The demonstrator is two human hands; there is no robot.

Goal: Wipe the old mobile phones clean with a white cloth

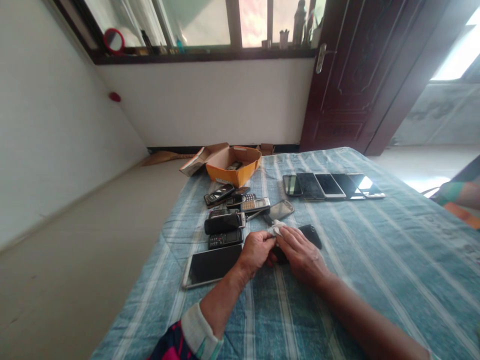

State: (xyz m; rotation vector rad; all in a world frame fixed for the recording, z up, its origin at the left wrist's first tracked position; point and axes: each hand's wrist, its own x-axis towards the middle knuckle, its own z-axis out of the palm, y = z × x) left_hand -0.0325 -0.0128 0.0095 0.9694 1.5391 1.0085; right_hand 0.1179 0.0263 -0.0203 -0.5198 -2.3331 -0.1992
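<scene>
My left hand [255,254] is closed on the edge of a dark phone [280,256], mostly covered by my fingers. My right hand [303,252] presses a crumpled white cloth [277,226] against it, fingers together. Just beyond the right hand lies a black, rounded flat piece [310,235], partly hidden; whether it is a separate phone I cannot tell. A grey touch phone [282,210] rests ahead of my hands. Near the left wrist lies a white-framed tablet [213,266], below a keypad phone [225,239] and a black slide phone [224,223].
Further up, several old phones [255,204] lie piled before an open orange box [234,175] with a phone inside. Several smartphones [329,186] form a row at the back right. A striped blue cloth [378,280] covers the surface. Someone's limb [463,192] shows at the right edge.
</scene>
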